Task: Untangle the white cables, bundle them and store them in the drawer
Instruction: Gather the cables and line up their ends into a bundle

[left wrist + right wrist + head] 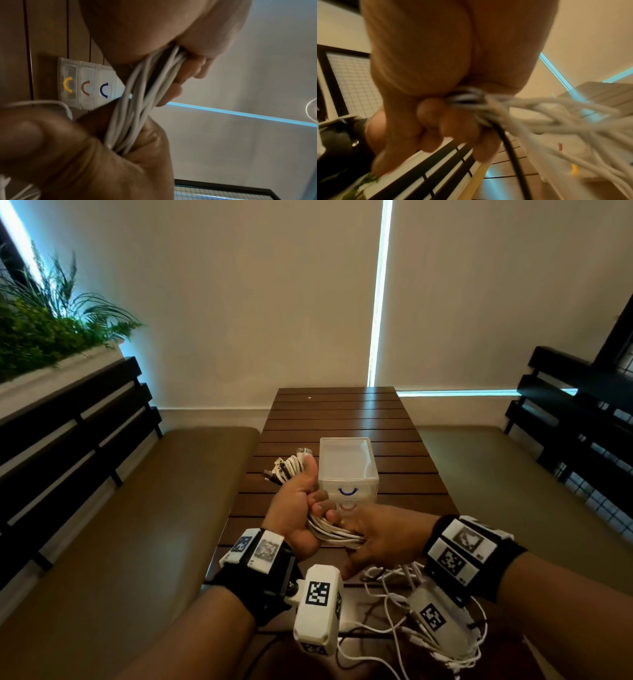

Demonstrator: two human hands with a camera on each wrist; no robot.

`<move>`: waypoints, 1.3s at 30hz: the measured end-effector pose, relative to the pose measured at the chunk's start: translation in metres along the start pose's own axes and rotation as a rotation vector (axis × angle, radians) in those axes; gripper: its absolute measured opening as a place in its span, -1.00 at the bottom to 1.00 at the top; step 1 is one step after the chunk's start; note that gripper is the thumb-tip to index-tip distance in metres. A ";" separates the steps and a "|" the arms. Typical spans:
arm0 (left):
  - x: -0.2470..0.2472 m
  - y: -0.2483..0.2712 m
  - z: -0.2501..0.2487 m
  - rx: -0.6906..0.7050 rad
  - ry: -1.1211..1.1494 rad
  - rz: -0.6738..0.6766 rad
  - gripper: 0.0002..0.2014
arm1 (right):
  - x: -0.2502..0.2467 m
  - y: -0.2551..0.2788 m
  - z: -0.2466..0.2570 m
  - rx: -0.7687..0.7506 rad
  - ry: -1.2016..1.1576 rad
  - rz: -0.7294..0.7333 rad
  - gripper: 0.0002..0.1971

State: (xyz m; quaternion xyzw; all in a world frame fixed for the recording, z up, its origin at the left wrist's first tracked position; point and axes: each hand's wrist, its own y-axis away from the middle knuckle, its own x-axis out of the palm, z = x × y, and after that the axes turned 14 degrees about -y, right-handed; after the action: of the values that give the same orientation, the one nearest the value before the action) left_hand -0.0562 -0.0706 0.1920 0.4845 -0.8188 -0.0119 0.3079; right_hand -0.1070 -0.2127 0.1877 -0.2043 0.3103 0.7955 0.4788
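Observation:
A bundle of white cables (334, 533) runs between both hands above the near part of the table. My left hand (306, 503) grips its upper part, thumb up, and several plugs (286, 469) stick out above the fist. My right hand (371, 541) grips the lower part. The left wrist view shows the strands (137, 108) stretched from the left fingers (188, 70) down into the right fist (89, 155). The right wrist view, which is blurred, shows curled fingers (452, 127) around white cables (542, 121) and a black cable (510, 148). The translucent drawer unit (347, 470) stands just beyond the hands.
The drawer unit (89, 83) has yellow, brown-red and blue handles, and its drawers look pushed in. Loose white cable (394, 597) trails over the slatted wooden table (342, 412) under my right wrist. Cushioned benches (137, 508) flank the table, with a planter (44, 316) at the left.

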 end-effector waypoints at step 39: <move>-0.006 0.013 0.036 -0.058 -0.539 0.181 -0.73 | -0.025 -0.003 0.024 0.099 0.513 -0.302 -0.72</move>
State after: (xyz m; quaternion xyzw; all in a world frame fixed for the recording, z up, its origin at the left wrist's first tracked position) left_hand -0.0830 -0.0688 0.1639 0.3798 -0.9103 -0.1361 0.0926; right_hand -0.0930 -0.2111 0.2198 -0.4189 0.4255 0.6215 0.5071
